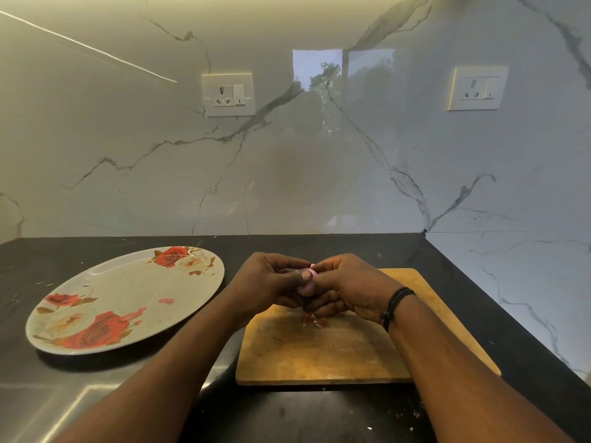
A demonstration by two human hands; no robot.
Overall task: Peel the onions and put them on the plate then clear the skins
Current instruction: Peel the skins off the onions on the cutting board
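Head view: onion caught between two hands

Both hands meet above the cutting board [335, 350]. The left hand [271, 282] and right hand [348, 287] curl round a small pale onion [307, 286], pinched between their fingertips. Skins [315, 321] lie just below; the plate [105, 311] sits leftward.
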